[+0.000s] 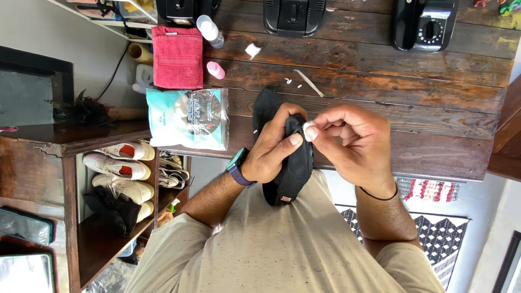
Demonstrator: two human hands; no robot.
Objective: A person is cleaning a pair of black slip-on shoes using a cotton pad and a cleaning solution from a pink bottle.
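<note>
Head view, looking down over a beige shirt.

Left hand [269,154]: fingers wrapped around a black shoe [287,157], clamped on it, thumb lying across its upper. A watch with a blue band sits on that wrist. The shoe is held above the near edge of the wooden table [434,108], in front of the chest, toe end pointing away.

Right hand [355,144]: thumb and forefinger pinched together on a small white cotton ball [309,131], which touches the shoe's upper just beside the left thumb. Thin black band on the right wrist.

On the table, left of the shoe: a teal and clear bag of cotton balls [187,118]. Beyond it, a folded red towel [177,57], a small pink bottle [215,69] just beside it, and a clear bottle with a white cap [210,30]. Near mid-table: a thin wooden stick [308,82] and white cotton scraps [252,50].

Far edge: three black appliances [293,15].

Left, below table level: a shelf with white sneakers [116,165].
</note>
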